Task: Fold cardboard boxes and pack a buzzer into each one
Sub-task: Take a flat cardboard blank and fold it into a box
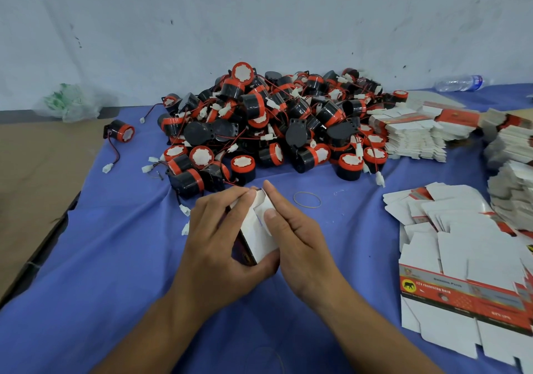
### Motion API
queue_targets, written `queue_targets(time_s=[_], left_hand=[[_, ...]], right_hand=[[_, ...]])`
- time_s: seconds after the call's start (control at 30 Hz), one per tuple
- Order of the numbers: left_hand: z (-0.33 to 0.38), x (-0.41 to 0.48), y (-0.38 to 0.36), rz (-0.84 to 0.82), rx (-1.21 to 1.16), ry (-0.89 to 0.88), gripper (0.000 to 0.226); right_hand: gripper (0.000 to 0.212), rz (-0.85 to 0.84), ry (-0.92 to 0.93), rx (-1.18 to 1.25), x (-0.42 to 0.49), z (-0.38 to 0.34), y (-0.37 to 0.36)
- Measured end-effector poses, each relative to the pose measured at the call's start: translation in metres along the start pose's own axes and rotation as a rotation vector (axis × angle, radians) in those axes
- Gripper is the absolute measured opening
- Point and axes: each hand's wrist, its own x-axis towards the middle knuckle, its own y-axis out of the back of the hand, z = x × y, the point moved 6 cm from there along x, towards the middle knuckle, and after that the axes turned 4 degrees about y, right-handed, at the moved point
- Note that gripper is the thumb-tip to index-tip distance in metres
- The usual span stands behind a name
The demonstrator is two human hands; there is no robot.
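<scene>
A small cardboard box (257,239), white inside with dark printed sides, stands between my hands at the centre of the blue cloth. My left hand (215,246) grips it from the left, fingers curled over its top edge. My right hand (291,235) holds its right side, the thumb pressing a white flap inward. A large pile of black and red buzzers (268,122) with red wires and white plugs lies just behind the box. Whether a buzzer is inside the box is hidden.
Flat unfolded box blanks (467,261) spread at the right, with bundled stacks (415,134) behind them. A rubber band (307,199) lies right of the box. One stray buzzer (121,131) sits at the left. A plastic bottle (461,83) and a plastic bag (67,102) lie by the wall.
</scene>
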Motion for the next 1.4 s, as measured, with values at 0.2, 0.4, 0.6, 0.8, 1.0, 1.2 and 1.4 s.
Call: queue_targets(time_s=[0.2, 0.4, 0.6, 0.8, 1.0, 1.2, 1.4], left_hand=[[-0.001, -0.001, 0.0, 0.004, -0.013, -0.015, 0.062], [-0.004, 0.0, 0.001, -0.01, -0.031, 0.009, 0.065], [-0.007, -0.002, 0.002, -0.037, -0.064, 0.04, 0.064], [-0.006, -0.002, 0.003, -0.054, -0.109, 0.044, 0.064], [-0.012, -0.003, 0.001, -0.119, -0.142, 0.161, 0.082], [-0.005, -0.003, 0.0, -0.129, -0.218, 0.128, 0.077], [-0.018, -0.008, -0.011, -0.262, -0.383, 0.207, 0.07]], right_hand=[[0.047, -0.057, 0.022, -0.096, -0.001, -0.003, -0.003], [0.039, -0.109, -0.064, 0.119, 0.001, -0.003, -0.005], [0.045, -0.133, -0.241, 0.564, 0.005, 0.002, -0.002], [0.039, -0.156, -0.19, 0.375, 0.004, 0.002, 0.0], [0.05, -0.112, -0.26, 0.489, 0.008, 0.005, 0.004], [0.042, -0.038, -0.086, 0.206, 0.008, 0.001, 0.012], [0.066, 0.004, 0.18, -0.333, 0.007, -0.012, 0.021]])
